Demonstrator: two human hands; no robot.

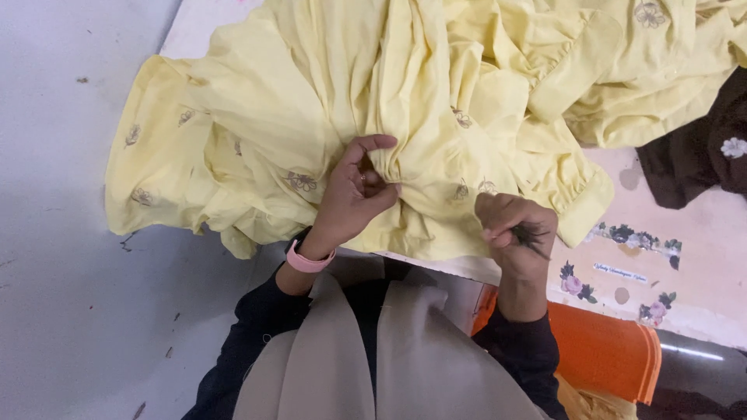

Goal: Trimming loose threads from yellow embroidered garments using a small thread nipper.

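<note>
A large pale yellow garment (405, 101) with small embroidered flowers lies bunched across the surface in front of me. My left hand (354, 194), with a pink band at the wrist, pinches a gathered fold of the yellow cloth between thumb and fingers. My right hand (517, 233) is closed near the garment's lower edge, holding a small dark bundle of thread (533, 233) against the cloth. A cuffed yellow sleeve (580, 198) lies just right of that hand.
A dark brown cloth (700, 148) with a white flower lies at the right. A pale floral-printed sheet (685, 257) covers the surface under the garment. An orange object (607, 346) sits by my right arm. Grey floor (70, 295) spreads to the left.
</note>
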